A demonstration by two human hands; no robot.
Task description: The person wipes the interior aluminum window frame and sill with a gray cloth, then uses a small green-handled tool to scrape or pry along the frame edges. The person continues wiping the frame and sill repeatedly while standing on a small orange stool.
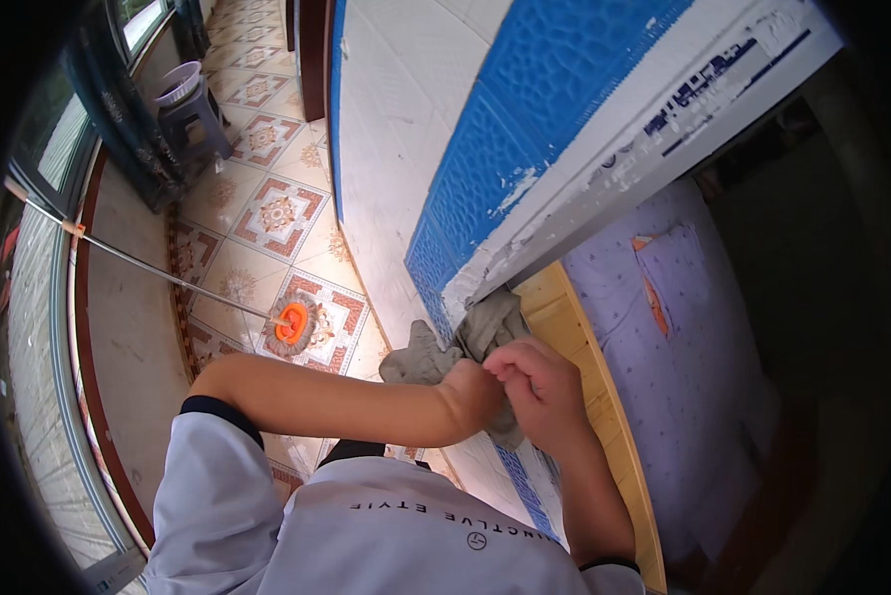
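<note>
A crumpled grey cloth [494, 320] lies over the edge of the tiled wall, at the lower end of the white frame [564, 216]. One bunched part of it sticks out to the left. My left hand [479, 394] reaches across my body and is bent down onto the cloth, its fingers mostly hidden. Beside it, my right hand [550, 387] has curled fingers, with the fingertips close to the back of my left hand. Cloth also shows below both hands. Whether the right hand grips any of it is hidden.
A mop [291, 323] with an orange head rests on the patterned tile floor [278, 212], its pole leaning toward the windows at left. A plastic stool [196, 123] carries a lilac basin [178, 83]. Right of the frame is a bed [639, 387] with a wooden edge [590, 357].
</note>
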